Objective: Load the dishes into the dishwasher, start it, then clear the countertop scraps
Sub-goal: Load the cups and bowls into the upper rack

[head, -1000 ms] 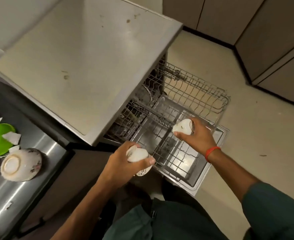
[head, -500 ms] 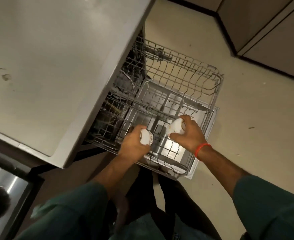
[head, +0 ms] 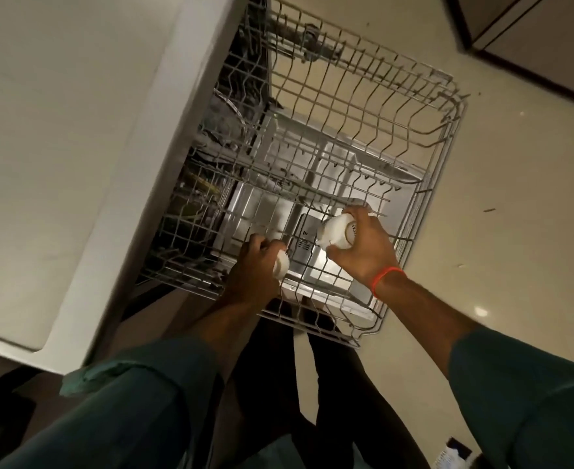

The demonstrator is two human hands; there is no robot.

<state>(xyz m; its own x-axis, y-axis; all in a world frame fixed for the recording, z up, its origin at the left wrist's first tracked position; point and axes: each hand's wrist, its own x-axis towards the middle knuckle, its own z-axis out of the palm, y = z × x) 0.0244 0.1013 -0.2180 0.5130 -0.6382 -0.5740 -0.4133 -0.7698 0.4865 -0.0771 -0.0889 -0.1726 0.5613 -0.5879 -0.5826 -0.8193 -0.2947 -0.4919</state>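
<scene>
Two small white ceramic cups in play, one per hand, both over the pulled-out grey wire dishwasher rack (head: pixel 424 184). Left hand (head: pixel 251 269) curled round small white cup (head: pixel 280 268), low at the rack's near-left part, just above or touching the wires; can't tell which. Right hand (head: pixel 356 245) wrapped round second white cup with printed base (head: pixel 338 231), tipped sideways, base facing the camera, held above the rack's near-middle rows. Tilt probably on the way to mouth-down, so water drains and tines hold the rim. Rack out over the open grey dishwasher door (head: pixel 316 157), clear of the pale countertop slab (head: pixel 75 130), hence free access from above. Orange band (head: pixel 385 277) on right wrist. Judging by this: loading step, nothing set down yet; start and scrap clearing not reached. Risk: cup slipping between tines if let go crooked.
</scene>
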